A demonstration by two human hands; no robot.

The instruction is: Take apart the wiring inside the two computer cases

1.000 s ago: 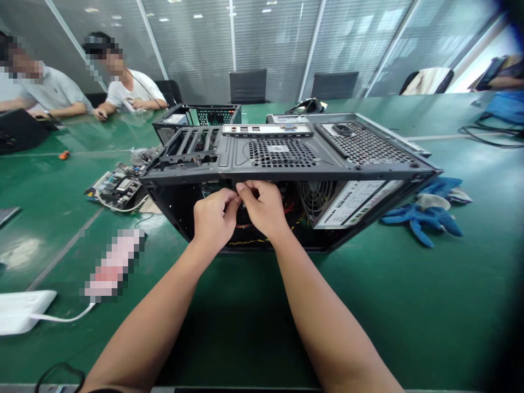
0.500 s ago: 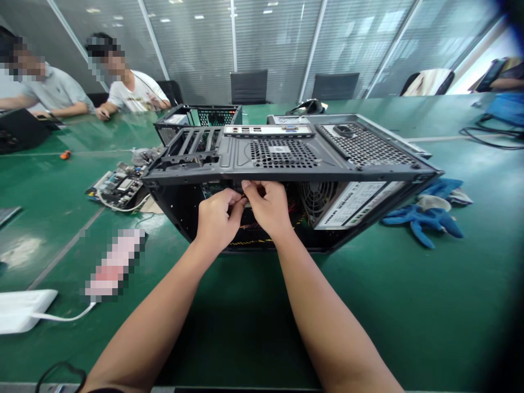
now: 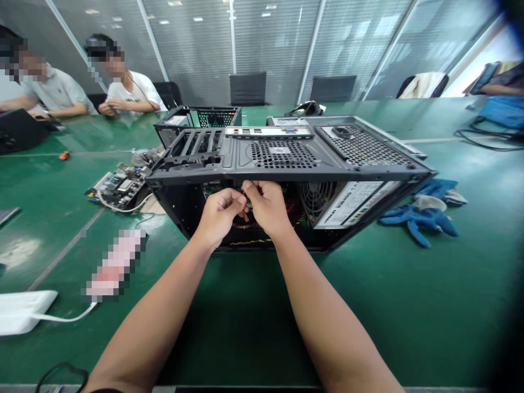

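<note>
A black computer case (image 3: 237, 164) stands on the green table with its rear panel facing up and its open side toward me. Just under the panel's near edge, my left hand (image 3: 223, 213) and my right hand (image 3: 266, 204) meet, thumbs and fingers pinched close together. What they pinch is tiny and mostly hidden; it may be thin cable. Behind them, coloured wires (image 3: 292, 207) show inside the case. To the right of my right hand sits the power supply (image 3: 344, 202), with its fan grille and white label.
Left of the case lie a motherboard (image 3: 123, 183), a pixelated phone-like object (image 3: 117, 262) and a white power bank (image 3: 24, 311) with a cable. Blue gloves (image 3: 421, 218) rest on the right. Another open case (image 3: 204, 115) stands behind. Two people (image 3: 131, 90) sit across the table.
My left fingers have shifted slightly, the pinch staying near the same place. The co-worker in white has brought both hands together. The view has moved a little.
</note>
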